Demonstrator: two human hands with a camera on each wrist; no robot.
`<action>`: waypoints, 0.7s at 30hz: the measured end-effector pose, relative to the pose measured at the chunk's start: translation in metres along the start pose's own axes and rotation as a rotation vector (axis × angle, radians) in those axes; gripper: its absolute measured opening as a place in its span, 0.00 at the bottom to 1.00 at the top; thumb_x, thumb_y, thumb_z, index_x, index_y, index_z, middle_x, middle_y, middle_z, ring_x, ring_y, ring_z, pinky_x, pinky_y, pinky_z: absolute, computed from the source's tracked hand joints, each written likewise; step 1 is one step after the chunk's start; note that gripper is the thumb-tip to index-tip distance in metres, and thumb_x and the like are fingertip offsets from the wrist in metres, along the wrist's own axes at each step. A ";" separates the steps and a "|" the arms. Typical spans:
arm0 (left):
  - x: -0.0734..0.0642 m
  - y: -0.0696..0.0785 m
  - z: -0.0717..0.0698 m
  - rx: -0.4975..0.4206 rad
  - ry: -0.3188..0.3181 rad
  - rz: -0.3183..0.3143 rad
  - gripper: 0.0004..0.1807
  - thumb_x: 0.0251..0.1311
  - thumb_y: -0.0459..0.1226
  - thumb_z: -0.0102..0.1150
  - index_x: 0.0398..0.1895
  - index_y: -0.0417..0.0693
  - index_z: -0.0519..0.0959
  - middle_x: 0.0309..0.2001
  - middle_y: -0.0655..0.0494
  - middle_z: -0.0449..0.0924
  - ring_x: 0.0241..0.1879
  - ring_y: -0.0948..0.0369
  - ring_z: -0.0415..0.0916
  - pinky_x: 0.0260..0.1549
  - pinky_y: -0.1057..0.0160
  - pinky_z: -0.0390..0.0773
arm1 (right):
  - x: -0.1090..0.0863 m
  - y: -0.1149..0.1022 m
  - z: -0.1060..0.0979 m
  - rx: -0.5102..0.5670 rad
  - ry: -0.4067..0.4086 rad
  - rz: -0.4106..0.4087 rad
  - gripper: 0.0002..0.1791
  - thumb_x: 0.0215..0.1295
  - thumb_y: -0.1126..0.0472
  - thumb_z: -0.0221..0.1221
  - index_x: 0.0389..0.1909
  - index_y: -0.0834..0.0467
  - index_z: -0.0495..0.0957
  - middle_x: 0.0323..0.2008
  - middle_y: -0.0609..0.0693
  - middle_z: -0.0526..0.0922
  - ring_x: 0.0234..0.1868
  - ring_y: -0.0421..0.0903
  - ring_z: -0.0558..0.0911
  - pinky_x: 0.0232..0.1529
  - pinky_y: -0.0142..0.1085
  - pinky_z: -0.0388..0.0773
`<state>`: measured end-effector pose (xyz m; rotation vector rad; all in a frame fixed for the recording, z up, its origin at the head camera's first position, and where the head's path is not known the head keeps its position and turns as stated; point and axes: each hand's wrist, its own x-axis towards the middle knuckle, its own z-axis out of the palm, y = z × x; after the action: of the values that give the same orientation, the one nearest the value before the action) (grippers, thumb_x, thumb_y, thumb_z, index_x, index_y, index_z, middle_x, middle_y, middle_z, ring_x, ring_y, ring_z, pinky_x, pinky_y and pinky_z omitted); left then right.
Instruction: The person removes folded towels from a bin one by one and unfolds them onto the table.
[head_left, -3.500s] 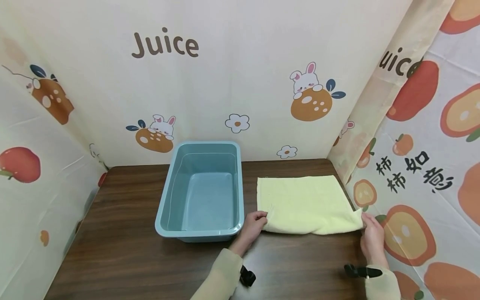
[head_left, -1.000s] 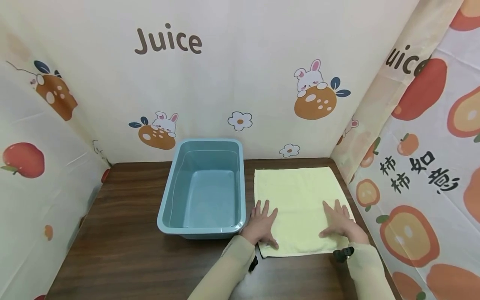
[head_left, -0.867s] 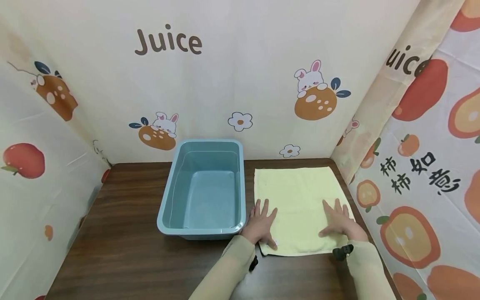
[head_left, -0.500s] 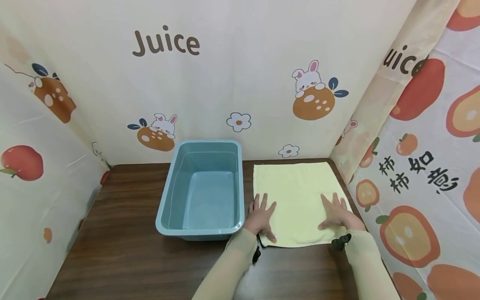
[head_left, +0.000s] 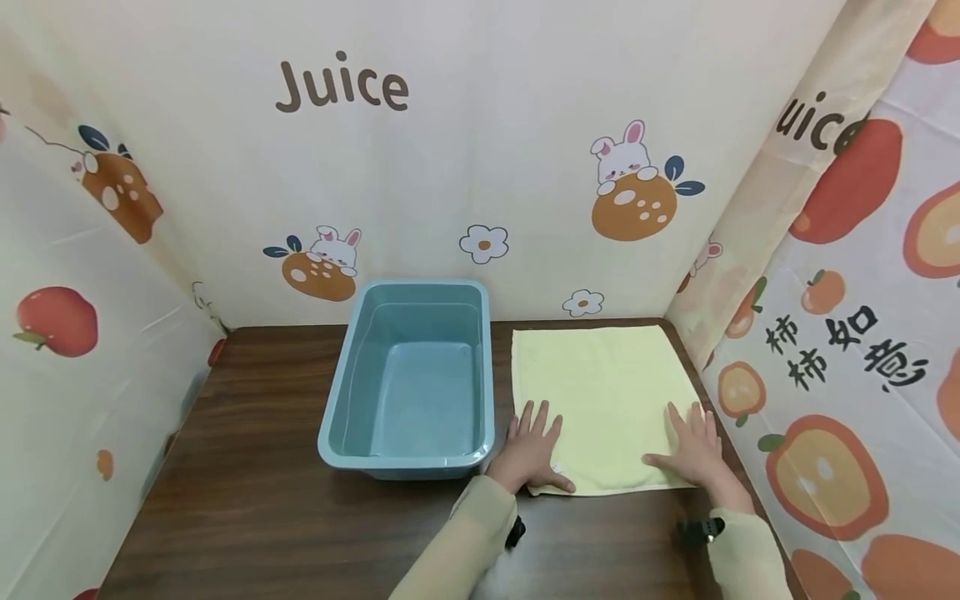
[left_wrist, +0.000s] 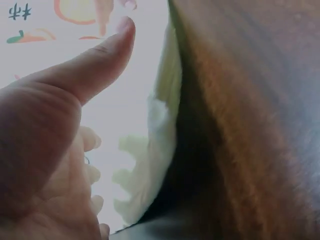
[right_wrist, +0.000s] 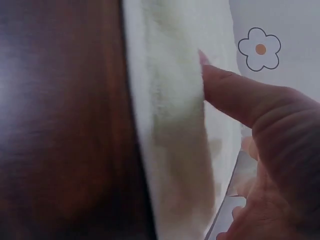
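A pale yellow towel (head_left: 600, 383) lies spread nearly flat on the right part of the table. At its lower left corner is my left hand (head_left: 531, 450), fingers straight and spread over the edge. My right hand (head_left: 693, 446) is at the lower right corner, its fingers spread too. The left wrist view shows the left thumb (left_wrist: 100, 62) stretched out above the towel (left_wrist: 162, 120), whose near edge looks thick. In the right wrist view the right thumb (right_wrist: 240, 95) points across the towel (right_wrist: 175, 125). Neither hand grips anything.
To the left of the towel stands a light blue plastic basin (head_left: 405, 462) with nothing in it. The dark wooden table (head_left: 247, 500) runs under everything. Printed curtains (head_left: 465, 150) hang behind the table and along both sides, the right one close to my right hand.
The towel, once folded over at its near edge and pinched at both corners, now lies spread out. Both hands have let go and rest spread on it. Lately the hands have shifted slightly toward the near corners.
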<state>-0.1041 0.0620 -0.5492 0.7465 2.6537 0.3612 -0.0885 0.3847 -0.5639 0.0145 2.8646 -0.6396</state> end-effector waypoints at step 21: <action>-0.010 -0.006 0.012 0.067 -0.003 -0.045 0.65 0.41 0.70 0.68 0.80 0.56 0.50 0.80 0.47 0.37 0.78 0.47 0.33 0.70 0.42 0.49 | -0.032 0.021 0.016 0.055 -0.035 0.100 0.65 0.58 0.30 0.61 0.77 0.67 0.36 0.71 0.77 0.20 0.69 0.77 0.21 0.57 0.77 0.26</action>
<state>-0.0940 0.0531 -0.5596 0.7054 2.6864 0.2603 -0.0524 0.3979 -0.5803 0.1529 2.7915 -0.6914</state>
